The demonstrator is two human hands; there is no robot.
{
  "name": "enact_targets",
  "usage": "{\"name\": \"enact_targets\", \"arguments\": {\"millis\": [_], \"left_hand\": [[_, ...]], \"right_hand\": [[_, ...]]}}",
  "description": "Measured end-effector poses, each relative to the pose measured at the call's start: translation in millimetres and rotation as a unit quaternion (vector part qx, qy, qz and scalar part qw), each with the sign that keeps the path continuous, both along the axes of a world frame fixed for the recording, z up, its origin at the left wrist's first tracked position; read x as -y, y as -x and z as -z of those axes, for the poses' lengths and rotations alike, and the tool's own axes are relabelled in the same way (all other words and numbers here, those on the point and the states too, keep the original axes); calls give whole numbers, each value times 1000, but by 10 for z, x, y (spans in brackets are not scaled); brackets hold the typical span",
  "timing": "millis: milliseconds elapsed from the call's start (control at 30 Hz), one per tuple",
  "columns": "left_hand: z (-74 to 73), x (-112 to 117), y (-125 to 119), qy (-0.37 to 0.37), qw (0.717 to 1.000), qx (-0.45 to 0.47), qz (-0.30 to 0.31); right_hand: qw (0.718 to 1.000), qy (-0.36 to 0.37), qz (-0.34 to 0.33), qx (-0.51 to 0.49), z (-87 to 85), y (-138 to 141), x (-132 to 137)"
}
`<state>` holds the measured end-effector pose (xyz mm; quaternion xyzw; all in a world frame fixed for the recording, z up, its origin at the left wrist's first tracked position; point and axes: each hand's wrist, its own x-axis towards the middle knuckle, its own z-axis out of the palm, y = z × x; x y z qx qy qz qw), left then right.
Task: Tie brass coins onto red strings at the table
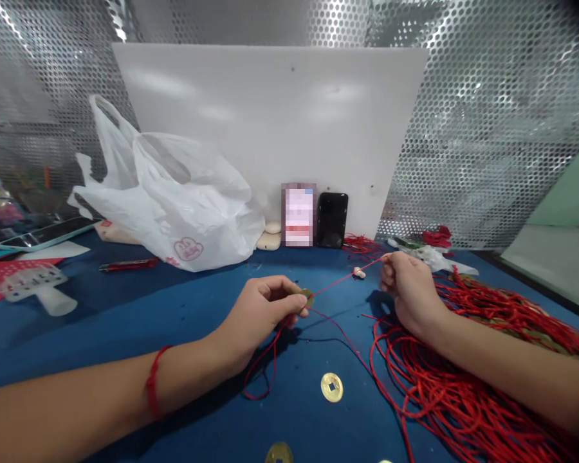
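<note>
My left hand [260, 315] pinches a brass square-holed coin [305, 297] between thumb and fingers. A thin red cord [335, 283] runs from that coin to my right hand [410, 292], whose fingers grip the cord and draw it taut. A small white bead [359, 272] sits on the cord between my hands. A loose loop of cord hangs below my left hand. Two more brass coins lie on the blue mat [125, 321], one [331, 387] in front of my hands and one [278, 453] cut off at the lower edge. A large heap of red cords [453, 386] lies under my right forearm.
A white plastic bag [183, 206] slumps before a white board [270, 122], with perforated metal sheet [487, 128] behind. A black phone [332, 220] leans against the board. A red-handled utility knife [128, 264] lies on the mat, and a red card [9, 276] lies at far left.
</note>
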<state>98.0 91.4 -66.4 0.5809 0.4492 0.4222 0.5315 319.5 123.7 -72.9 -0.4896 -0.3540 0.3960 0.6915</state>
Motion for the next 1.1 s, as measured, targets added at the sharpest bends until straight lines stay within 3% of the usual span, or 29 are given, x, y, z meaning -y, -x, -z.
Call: {"name": "enact_targets", "arguments": {"millis": [133,300,467,533,633,700,800,867,967,1100], "left_hand": [[3,-17,17,-2,999,13,-33],[0,-12,18,18,1000,17,-14],[-4,-17,9,27,1000,9,13],[-3,-21,9,25,1000,12,13],[3,-27,15,27,999,18,14],[8,-30,21,30,999,20,14],[12,-34,25,28,999,20,16],[12,-33,21,27,999,19,17],[10,-27,13,22,999,15,17],[9,-25,13,12,1000,10,20]], "right_hand": [[999,7,11,-52,-20,-31,-50],[998,4,7,-67,-32,-51,-80],[995,24,-53,-84,-79,3,11],[995,-4,-90,-38,-111,43,99],[985,-82,-105,112,-132,98,258],[949,-143,-111,260,-105,133,357],[833,-168,-160,503,-15,183,443],[774,-157,-189,583,40,201,445],[756,-180,-240,582,60,188,414],[733,-246,-368,516,-17,142,448]]}}
